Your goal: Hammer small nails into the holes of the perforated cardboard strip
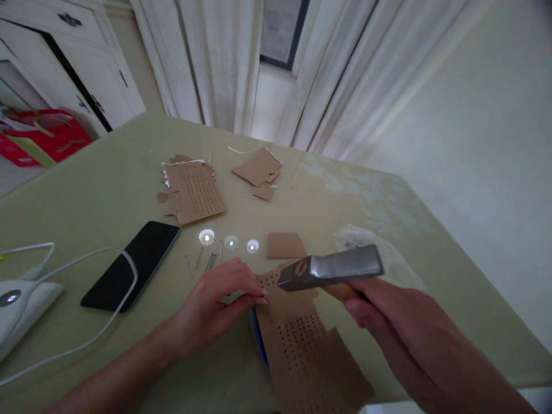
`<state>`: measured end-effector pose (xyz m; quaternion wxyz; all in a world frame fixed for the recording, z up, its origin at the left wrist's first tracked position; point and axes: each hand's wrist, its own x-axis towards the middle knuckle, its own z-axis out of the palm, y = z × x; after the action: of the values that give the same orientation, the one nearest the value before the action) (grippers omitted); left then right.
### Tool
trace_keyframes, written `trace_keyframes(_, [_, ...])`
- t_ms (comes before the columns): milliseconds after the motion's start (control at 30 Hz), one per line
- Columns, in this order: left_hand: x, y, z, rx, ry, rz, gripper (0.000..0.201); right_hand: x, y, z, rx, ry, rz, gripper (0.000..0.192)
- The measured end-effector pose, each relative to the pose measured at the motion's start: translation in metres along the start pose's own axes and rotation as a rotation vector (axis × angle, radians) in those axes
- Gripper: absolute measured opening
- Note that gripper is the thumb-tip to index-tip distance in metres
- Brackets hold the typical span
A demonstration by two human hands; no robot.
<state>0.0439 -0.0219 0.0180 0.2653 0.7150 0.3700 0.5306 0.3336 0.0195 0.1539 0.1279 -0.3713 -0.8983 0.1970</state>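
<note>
My right hand [392, 316] grips a hammer [332, 271] by its wooden handle, the metal head raised above a piece of brown cardboard [297, 356]. Rows of small punched holes run across that cardboard, and a blue edge [259, 339] shows beneath its left side. At the cardboard's upper left, my left hand [224, 299] pinches a small nail between thumb and forefinger; the fingers hide most of it. Several loose nails [210, 261] lie on the table just beyond this hand. A small plain cardboard piece [284, 245] lies behind the hammer head.
A black phone [131, 264] and a white device [26, 310] with a cable [99, 339] are at left. Hole-punched cardboard [194, 190] and torn scraps [259, 169] lie farther back. Round light reflections dot the table [107, 184]. A clear plastic bag [388, 253] rests behind my right hand.
</note>
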Motion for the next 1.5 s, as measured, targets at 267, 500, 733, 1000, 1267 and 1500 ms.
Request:
trace_keyframes(267, [-0.003,-0.005,0.002,0.022,-0.005,-0.019,0.011,0.004,-0.014,0.01,-0.094,-0.018,-0.1,0.023])
trace_keyframes(500, [-0.003,-0.005,0.001,0.017,-0.017,-0.032,0.014,0.006,-0.019,0.007,-0.066,0.013,-0.084,0.021])
trace_keyframes(733, [-0.003,-0.005,0.0,-0.007,-0.031,-0.063,0.013,0.004,-0.015,0.011,-0.025,0.016,-0.033,0.026])
trace_keyframes(1000, [-0.004,-0.005,-0.001,0.003,-0.045,-0.099,0.012,0.003,-0.01,0.017,-0.027,0.033,-0.08,0.023])
trace_keyframes(1267, [-0.003,-0.004,-0.004,0.013,-0.059,-0.111,0.007,0.004,-0.01,0.026,-0.06,-0.047,-0.09,0.018])
trace_keyframes(1500, [-0.006,0.003,-0.004,0.076,-0.061,-0.186,0.049,0.0,-0.01,0.007,0.026,0.091,-0.062,0.015])
